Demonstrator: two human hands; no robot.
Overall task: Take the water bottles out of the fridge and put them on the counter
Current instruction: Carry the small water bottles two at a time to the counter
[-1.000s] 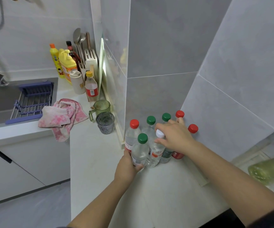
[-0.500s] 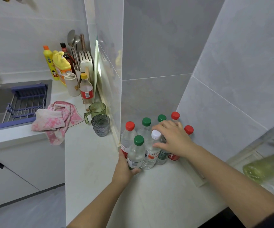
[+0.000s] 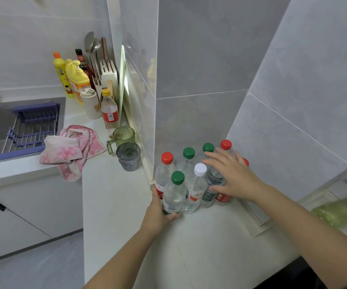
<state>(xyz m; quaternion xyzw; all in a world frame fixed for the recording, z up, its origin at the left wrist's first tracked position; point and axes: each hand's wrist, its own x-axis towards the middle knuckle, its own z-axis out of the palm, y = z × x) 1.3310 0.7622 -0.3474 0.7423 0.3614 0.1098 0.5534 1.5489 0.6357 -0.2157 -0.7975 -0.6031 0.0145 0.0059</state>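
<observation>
1. White plastic first: we are taking the white-capped bottle [image 3: 193, 190] as our marker. It is standing upright on the counter [image 3: 210, 247], in the thick of the cluster.
2. Just left of the marker and touching it, the front green-capped bottle [image 3: 174, 192] is standing upright too. The left hand [image 3: 158, 213] is wrapping its fingers round the base of that bottle, gripping it low.
3. Right of the marker, the right hand [image 3: 231, 176] is hovering over the dark-labelled bottle [image 3: 211, 184]. Its fingers are spreading out straight and the thumb is lying alongside. Nothing is being clasped, so we are calling that hand released.
4. Behind the marker, the back row of bottles [image 3: 188, 153] is lining up against the tiled wall, red and green caps showing. One more red cap is peeking out from behind the right hand.
5. Here is what the next move is turning on, as we are judging it:
   - Every bottle is standing with its long axis vertical.
   - The whole cluster is lying ahead of both hands.
   - The left hand is nearer everything left of the marker, the right hand everything right of it.
   - Any nudging wants to come low on the bodies, so these tall bottles are not tipping into each other.
</observation>
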